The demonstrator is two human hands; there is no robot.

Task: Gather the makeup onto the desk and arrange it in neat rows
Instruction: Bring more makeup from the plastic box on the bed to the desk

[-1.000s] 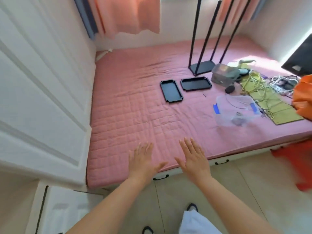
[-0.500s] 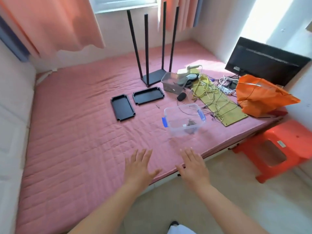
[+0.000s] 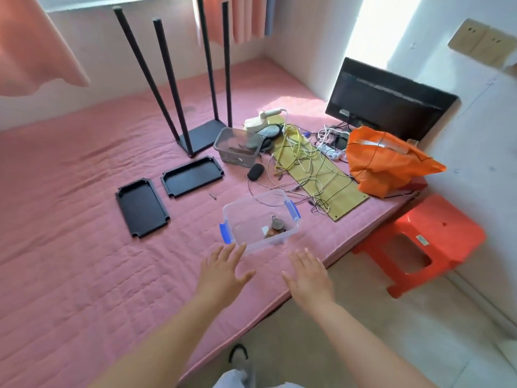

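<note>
Now, left hand: the left hand [image 3: 222, 271] is stretched forward palm down over the pink mattress [image 3: 70, 247], fingers straight and slightly spread, thumb out to the side, holding nothing.
Left fingertips: they lie just short of the near wall of the clear plastic box [image 3: 260, 218]; whether they touch it cannot be told.
Right hand: the right hand [image 3: 309, 275] is also flat and palm down, fingers straight and close together, gripping nothing, near the mattress edge.
Box: it sits on the mattress just beyond both hands, lidless, with blue clips [image 3: 225, 233] at its ends.
Makeup: a few small items [image 3: 275, 226] lie in the box's right corner; too small to identify.
Beyond: two black trays [image 3: 142, 207] lie flat to the left, a tangle of cables [image 3: 299, 163] on a wooden board to the right.
Right side: an orange bag [image 3: 389, 161] is beside a dark monitor [image 3: 389, 100]; an orange stool [image 3: 422, 242] stands on the floor.
</note>
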